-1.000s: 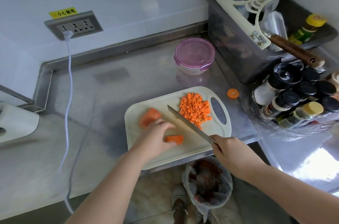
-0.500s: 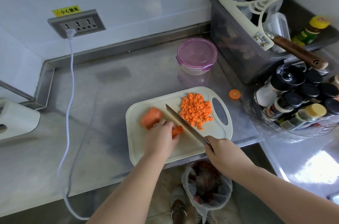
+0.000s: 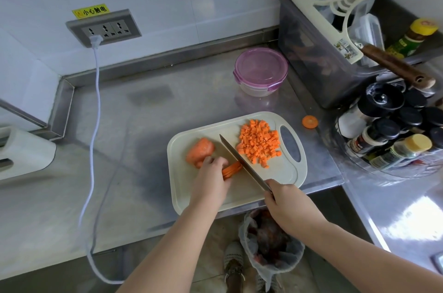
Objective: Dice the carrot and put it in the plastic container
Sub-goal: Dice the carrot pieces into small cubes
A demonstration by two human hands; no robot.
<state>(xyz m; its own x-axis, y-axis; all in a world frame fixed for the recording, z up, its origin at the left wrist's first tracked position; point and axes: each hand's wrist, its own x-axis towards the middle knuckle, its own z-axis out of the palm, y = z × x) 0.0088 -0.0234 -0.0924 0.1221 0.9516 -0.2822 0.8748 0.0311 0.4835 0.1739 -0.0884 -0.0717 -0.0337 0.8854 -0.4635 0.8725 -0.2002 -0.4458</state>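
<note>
Orange carrot strips (image 3: 232, 169) lie stacked near the diced cubes (image 3: 259, 146).

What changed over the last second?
Left hand slid the carrot strips up the board to the knife; the blade now meets them. Right hand keeps gripping the knife. Diced pile, carrot chunk, lidded container unchanged.
</note>
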